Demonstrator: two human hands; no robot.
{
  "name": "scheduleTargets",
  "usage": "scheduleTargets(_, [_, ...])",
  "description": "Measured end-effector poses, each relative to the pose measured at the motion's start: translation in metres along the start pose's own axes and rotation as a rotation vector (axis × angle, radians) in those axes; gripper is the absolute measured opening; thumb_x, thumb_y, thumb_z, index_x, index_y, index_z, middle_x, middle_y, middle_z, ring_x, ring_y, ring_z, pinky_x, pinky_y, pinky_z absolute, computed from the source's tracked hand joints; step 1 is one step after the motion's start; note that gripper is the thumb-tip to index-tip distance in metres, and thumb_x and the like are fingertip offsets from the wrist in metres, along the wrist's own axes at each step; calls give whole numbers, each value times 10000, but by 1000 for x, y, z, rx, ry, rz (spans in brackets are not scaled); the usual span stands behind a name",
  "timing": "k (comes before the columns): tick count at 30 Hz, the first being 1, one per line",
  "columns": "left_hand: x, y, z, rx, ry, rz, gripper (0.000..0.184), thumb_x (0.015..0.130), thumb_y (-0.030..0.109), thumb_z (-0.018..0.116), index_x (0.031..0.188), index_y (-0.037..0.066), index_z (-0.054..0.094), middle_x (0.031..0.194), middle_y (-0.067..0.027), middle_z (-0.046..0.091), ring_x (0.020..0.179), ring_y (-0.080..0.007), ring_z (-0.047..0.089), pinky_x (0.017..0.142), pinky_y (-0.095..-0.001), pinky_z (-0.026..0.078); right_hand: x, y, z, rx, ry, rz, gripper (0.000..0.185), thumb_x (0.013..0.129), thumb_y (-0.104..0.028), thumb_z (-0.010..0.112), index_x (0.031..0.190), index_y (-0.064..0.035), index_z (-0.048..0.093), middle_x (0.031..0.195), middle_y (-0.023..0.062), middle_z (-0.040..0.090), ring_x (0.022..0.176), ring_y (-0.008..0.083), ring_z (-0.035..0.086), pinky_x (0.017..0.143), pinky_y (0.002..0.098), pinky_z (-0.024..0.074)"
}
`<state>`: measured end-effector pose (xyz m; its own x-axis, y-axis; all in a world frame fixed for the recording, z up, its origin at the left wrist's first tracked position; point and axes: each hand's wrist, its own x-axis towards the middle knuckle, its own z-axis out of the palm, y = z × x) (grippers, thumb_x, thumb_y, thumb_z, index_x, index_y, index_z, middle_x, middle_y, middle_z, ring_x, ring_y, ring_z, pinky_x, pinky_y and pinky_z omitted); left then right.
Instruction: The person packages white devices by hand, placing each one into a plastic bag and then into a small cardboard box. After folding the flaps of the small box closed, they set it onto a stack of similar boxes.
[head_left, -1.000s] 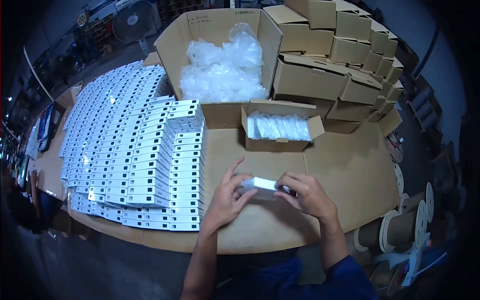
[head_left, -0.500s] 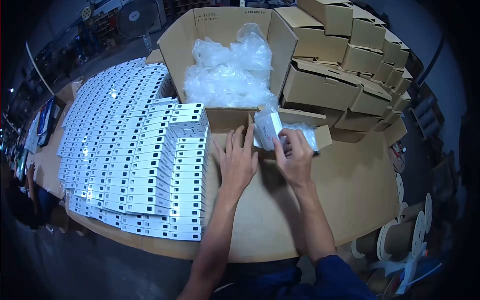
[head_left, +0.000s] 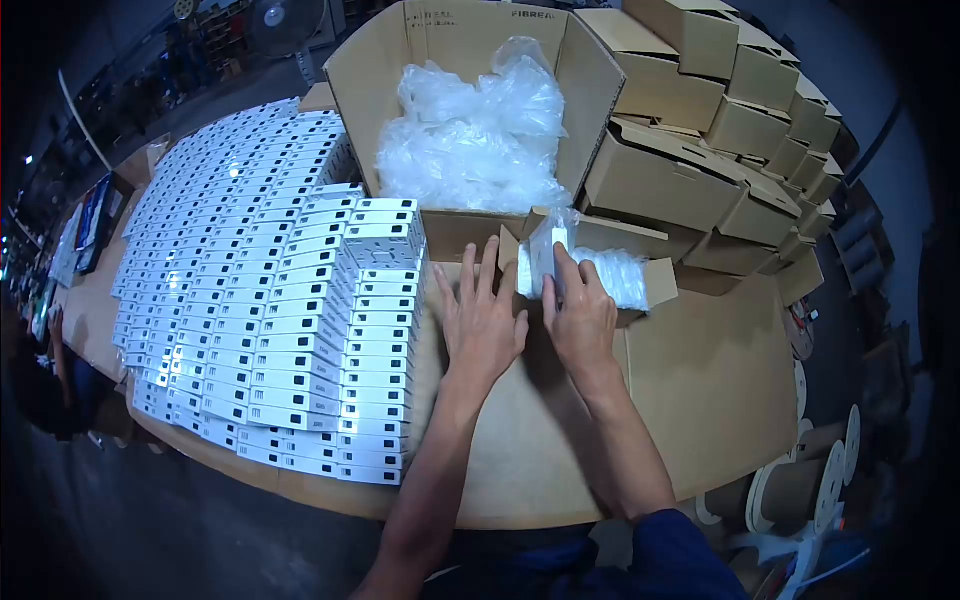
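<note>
Hand [head_left: 583, 315] around flat, plastic-wrapped white slab [head_left: 547, 252].

The left hand [head_left: 482, 325] is open, fingers spread; the right hand [head_left: 582, 318] curls, its thumb maybe pinching against the fingers; both arms [head_left: 635, 455] reach forward.

- Bright, cool bluish light on the table [head_left: 725, 375]; its source is out of frame.
- Dim surroundings, with the fan [head_left: 275, 25] murky.
- Small glare spots on the white boxes [head_left: 290, 300]; pale highlights on the clear plastic bags [head_left: 470, 140].
- Soft, dark shadow beside the right forearm [head_left: 630, 440].
- Strong wide-angle distortion: the table's near edge bows, corners fall to black.
- Middle fairly sharp; fine detail on the bagged item [head_left: 543, 255] is lost.
</note>
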<state>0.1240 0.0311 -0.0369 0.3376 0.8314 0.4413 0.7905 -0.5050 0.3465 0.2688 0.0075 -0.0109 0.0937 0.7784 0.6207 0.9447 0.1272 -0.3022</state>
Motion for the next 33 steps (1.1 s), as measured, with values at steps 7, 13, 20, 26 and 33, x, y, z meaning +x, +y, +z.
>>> scheduleTargets(7, [-4, 0, -7, 44, -58, 41, 828, 760, 300, 811, 1520, 175, 507, 1669, -173, 281, 1574, -433, 142, 1222, -710, 58, 6, 0, 12, -51, -138, 42, 444, 951, -159, 669, 1363, -19, 579, 1082, 211, 658, 741, 437, 721, 620, 523, 597])
scheduleTargets(13, [-6, -5, -5, 103, -59, 74, 881, 821, 315, 780, 1546, -4, 395, 1490, -179, 523, 1483, -410, 368, 1236, -687, 83, 13, 7, 17, -14, -170, 47, 415, 942, -137, 663, 1315, 30, 591, 1091, 254, 662, 751, 466, 718, 637, 542, 599])
scheduleTargets(20, [-2, -8, -10, 168, -27, 154, 689, 839, 227, 744, 1463, 55, 510, 1441, -147, 557, 1409, -363, 463, 1247, -659, 130, 21, 11, 21, -91, -230, 26, 382, 909, -111, 669, 1239, 70, 604, 1034, 270, 678, 763, 459, 735, 608, 515, 609])
scheduleTargets(26, [7, -18, -17, 262, -33, 289, 705, 849, 195, 713, 1512, 129, 484, 1465, -138, 552, 1405, -377, 465, 1251, -648, 139, -8, 11, 45, -103, -295, 70, 478, 964, -235, 624, 1337, 58, 567, 1225, 201, 636, 1103, 349, 651, 767, 483, 591])
scheduleTargets(33, [0, -28, -10, 335, -92, 299, 784, 868, 259, 693, 1591, 162, 407, 1626, -176, 381, 1529, -469, 256, 1248, -669, 94, -43, 13, 58, -257, -184, -64, 774, 968, -454, 602, 1512, 67, 426, 1607, 201, 397, 1491, 410, 329, 1171, 728, 184])
